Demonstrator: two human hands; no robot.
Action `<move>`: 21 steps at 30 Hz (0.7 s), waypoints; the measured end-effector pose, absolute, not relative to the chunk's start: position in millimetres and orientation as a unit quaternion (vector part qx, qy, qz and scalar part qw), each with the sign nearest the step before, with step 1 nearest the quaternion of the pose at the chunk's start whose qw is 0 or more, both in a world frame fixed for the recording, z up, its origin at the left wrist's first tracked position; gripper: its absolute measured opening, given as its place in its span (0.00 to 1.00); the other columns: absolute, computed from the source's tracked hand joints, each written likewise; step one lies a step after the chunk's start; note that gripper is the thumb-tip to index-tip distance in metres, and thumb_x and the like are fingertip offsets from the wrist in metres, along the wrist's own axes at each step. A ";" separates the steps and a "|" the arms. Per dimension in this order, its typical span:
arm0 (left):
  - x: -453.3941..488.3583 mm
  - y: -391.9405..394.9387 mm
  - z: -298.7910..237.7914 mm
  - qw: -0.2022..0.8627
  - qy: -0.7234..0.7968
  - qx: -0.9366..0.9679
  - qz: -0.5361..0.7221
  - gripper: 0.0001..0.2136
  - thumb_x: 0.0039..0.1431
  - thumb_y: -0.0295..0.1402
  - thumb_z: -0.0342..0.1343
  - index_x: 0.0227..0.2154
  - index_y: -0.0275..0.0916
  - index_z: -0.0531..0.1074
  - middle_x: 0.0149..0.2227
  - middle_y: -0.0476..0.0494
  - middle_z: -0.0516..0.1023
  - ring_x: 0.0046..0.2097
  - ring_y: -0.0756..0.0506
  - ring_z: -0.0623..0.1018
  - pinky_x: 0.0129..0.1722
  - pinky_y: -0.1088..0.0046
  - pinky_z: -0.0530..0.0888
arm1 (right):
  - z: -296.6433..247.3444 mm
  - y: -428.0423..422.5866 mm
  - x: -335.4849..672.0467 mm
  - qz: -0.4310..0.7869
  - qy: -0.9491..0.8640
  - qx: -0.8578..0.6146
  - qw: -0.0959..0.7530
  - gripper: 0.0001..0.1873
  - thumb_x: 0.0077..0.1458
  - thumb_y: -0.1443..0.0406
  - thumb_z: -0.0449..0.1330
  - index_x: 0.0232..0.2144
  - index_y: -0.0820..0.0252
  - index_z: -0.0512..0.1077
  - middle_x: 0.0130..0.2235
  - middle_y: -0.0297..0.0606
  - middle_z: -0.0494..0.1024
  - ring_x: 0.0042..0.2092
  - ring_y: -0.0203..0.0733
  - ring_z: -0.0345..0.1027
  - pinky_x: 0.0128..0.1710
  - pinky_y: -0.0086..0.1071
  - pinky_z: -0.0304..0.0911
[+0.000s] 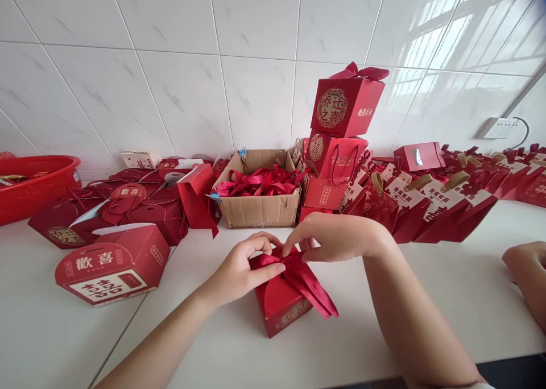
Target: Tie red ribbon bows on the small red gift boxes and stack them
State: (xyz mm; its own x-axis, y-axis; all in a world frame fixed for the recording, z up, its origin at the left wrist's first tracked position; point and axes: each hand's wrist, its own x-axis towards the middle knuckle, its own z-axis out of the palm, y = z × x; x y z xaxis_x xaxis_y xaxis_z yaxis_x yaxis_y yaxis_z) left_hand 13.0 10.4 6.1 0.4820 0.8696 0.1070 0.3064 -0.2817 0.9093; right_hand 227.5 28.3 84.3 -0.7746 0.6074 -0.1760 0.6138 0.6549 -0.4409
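Observation:
A small red gift box (277,303) with gold print on its side sits on the white table in front of me. Over its top lies a dark red satin ribbon (309,286), its tails hanging past the right side. My left hand (253,264) pinches the ribbon at the box's upper left, thumb and fingers closed. My right hand (324,238) arches over from the right, its fingertips closed on the ribbon near the middle of the lid. The spot where the fingers of both hands meet is partly hidden.
Behind the box stands a cardboard box (260,211) full of red ribbons. Stacked gift boxes (341,110) rise right of it, beside rows of red bags (443,207). More gift boxes (113,264) and a red basin (38,190) are left. Another person's hand (529,272) rests at right.

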 end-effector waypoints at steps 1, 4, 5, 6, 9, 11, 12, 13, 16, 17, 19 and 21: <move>13.8 9.0 6.1 0.441 0.401 0.733 0.327 0.16 0.54 0.36 0.58 0.22 0.39 0.56 0.42 0.46 0.72 0.41 0.48 0.72 0.41 0.73 0.67 | 84.0 28.4 227.5 -0.245 0.909 0.336 0.006 0.21 0.51 0.72 0.54 0.46 0.52 0.75 0.36 0.35 0.79 0.34 0.35 0.69 0.30 0.25 0.60; 18.4 5.3 5.0 0.445 0.393 0.725 0.350 0.14 0.57 0.38 0.55 0.22 0.39 0.57 0.38 0.45 0.73 0.41 0.46 0.72 0.39 0.72 0.67 | 82.5 29.1 227.7 -0.244 0.912 0.331 0.007 0.20 0.52 0.72 0.54 0.45 0.52 0.76 0.36 0.35 0.79 0.33 0.36 0.70 0.31 0.26 0.61; 20.2 4.4 4.1 0.444 0.392 0.723 0.357 0.15 0.58 0.38 0.54 0.22 0.39 0.57 0.36 0.45 0.73 0.40 0.46 0.72 0.37 0.72 0.67 | 82.2 29.3 227.6 -0.243 0.913 0.328 0.008 0.20 0.52 0.72 0.54 0.45 0.52 0.76 0.36 0.35 0.79 0.33 0.36 0.70 0.32 0.26 0.61; 21.9 3.4 2.9 0.438 0.394 0.721 0.365 0.15 0.58 0.39 0.53 0.21 0.39 0.56 0.35 0.45 0.73 0.39 0.46 0.72 0.36 0.73 0.67 | 82.1 29.3 227.5 -0.244 0.914 0.325 0.009 0.20 0.52 0.72 0.54 0.44 0.53 0.76 0.36 0.35 0.79 0.33 0.36 0.70 0.32 0.27 0.61; 25.2 0.9 -0.6 0.404 0.404 0.719 0.397 0.18 0.58 0.37 0.53 0.19 0.40 0.51 0.32 0.45 0.72 0.37 0.47 0.72 0.34 0.73 0.66 | 83.9 28.2 226.5 -0.244 0.911 0.331 0.011 0.18 0.52 0.71 0.54 0.44 0.55 0.75 0.36 0.36 0.78 0.34 0.36 0.70 0.31 0.26 0.61; 25.5 -0.4 -1.9 0.384 0.404 0.726 0.403 0.19 0.57 0.35 0.53 0.18 0.40 0.49 0.30 0.46 0.72 0.35 0.47 0.71 0.35 0.73 0.66 | 86.2 27.3 226.1 -0.246 0.906 0.344 0.008 0.17 0.52 0.71 0.56 0.44 0.56 0.74 0.35 0.36 0.78 0.33 0.36 0.69 0.28 0.25 0.60; 25.3 -0.7 -2.1 0.376 0.403 0.731 0.401 0.19 0.57 0.34 0.54 0.18 0.40 0.49 0.30 0.46 0.71 0.34 0.48 0.71 0.35 0.73 0.66 | 87.2 27.1 226.2 -0.247 0.903 0.351 0.006 0.16 0.52 0.70 0.56 0.44 0.57 0.73 0.35 0.36 0.77 0.32 0.35 0.68 0.27 0.25 0.60; 25.0 -0.9 -2.0 0.370 0.402 0.737 0.398 0.19 0.56 0.34 0.54 0.18 0.40 0.49 0.30 0.46 0.71 0.33 0.48 0.71 0.34 0.72 0.66 | 88.1 27.1 226.5 -0.248 0.901 0.356 0.005 0.16 0.52 0.70 0.57 0.44 0.57 0.72 0.34 0.36 0.77 0.32 0.35 0.68 0.26 0.24 0.59; 24.7 -1.0 -0.2 0.356 0.401 0.746 0.395 0.20 0.55 0.32 0.55 0.18 0.41 0.48 0.29 0.46 0.72 0.34 0.47 0.71 0.35 0.72 0.66 | 88.8 29.2 228.4 -0.252 0.899 0.357 0.010 0.15 0.52 0.68 0.58 0.44 0.57 0.71 0.33 0.35 0.77 0.31 0.34 0.67 0.25 0.23 0.58; 25.1 -1.0 0.6 0.352 0.400 0.748 0.395 0.20 0.54 0.32 0.55 0.18 0.41 0.47 0.29 0.46 0.72 0.35 0.47 0.72 0.35 0.72 0.66 | 88.5 30.4 229.1 -0.251 0.901 0.354 0.011 0.15 0.52 0.68 0.58 0.44 0.57 0.71 0.33 0.35 0.77 0.31 0.34 0.67 0.25 0.23 0.58; 26.2 -1.2 1.9 0.343 0.399 0.753 0.394 0.21 0.53 0.31 0.56 0.18 0.41 0.45 0.28 0.45 0.72 0.35 0.46 0.72 0.36 0.71 0.66 | 87.4 33.0 230.3 -0.249 0.903 0.349 0.009 0.14 0.53 0.68 0.58 0.44 0.57 0.71 0.33 0.35 0.76 0.31 0.34 0.67 0.25 0.23 0.57; 27.4 -1.4 2.7 0.336 0.399 0.759 0.390 0.22 0.53 0.31 0.57 0.18 0.41 0.44 0.27 0.45 0.73 0.35 0.46 0.73 0.37 0.70 0.67 | 86.2 35.3 231.0 -0.244 0.906 0.347 0.005 0.14 0.52 0.69 0.58 0.43 0.57 0.71 0.33 0.34 0.76 0.31 0.34 0.67 0.25 0.23 0.57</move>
State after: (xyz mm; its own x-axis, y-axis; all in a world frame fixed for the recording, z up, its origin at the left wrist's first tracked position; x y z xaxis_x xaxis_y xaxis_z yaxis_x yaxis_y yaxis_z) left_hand 27.4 -1.4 2.7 0.3772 0.8677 0.3238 0.3444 -0.4560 0.8207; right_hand 231.0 35.3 86.2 -0.7586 0.6264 -0.1791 0.6317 0.6399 -0.4375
